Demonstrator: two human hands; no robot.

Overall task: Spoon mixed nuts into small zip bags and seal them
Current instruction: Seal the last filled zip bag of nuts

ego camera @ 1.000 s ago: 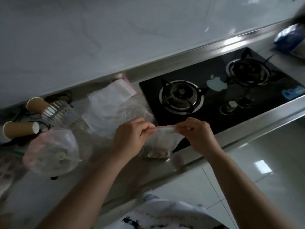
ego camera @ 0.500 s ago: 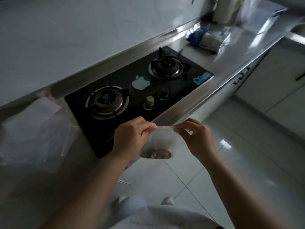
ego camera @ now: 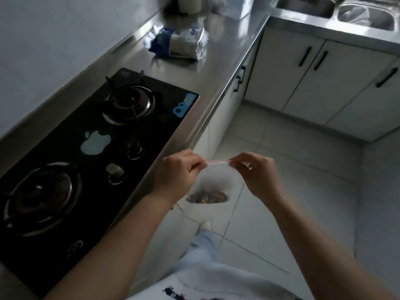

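The head view shows us a small clear zip bag [ego camera: 216, 180] hanging in the air between our two hands, off the front edge of the counter [ego camera: 218, 87] and over the pale tiled floor [ego camera: 292, 191]. Its top carries a thin red strip stretched level, and a low heap of brown mixed nuts [ego camera: 207, 197] sits at the bottom; the plastic above them looks cloudy and slack. Our left hand [ego camera: 175, 172] has its grip curled tight, pinching the left end of the strip, and our right hand [ego camera: 257, 172] pinches the right end between thumb and fingertips, the other fingers loosely bent. The left hand hovers just beside the counter's steel lip, next to the black gas stove [ego camera: 91, 152]. To the right of the bag we have open floor reaching to the white cabinets [ego camera: 324, 83]. Farther along the counter lies a blue and white packet [ego camera: 179, 43].
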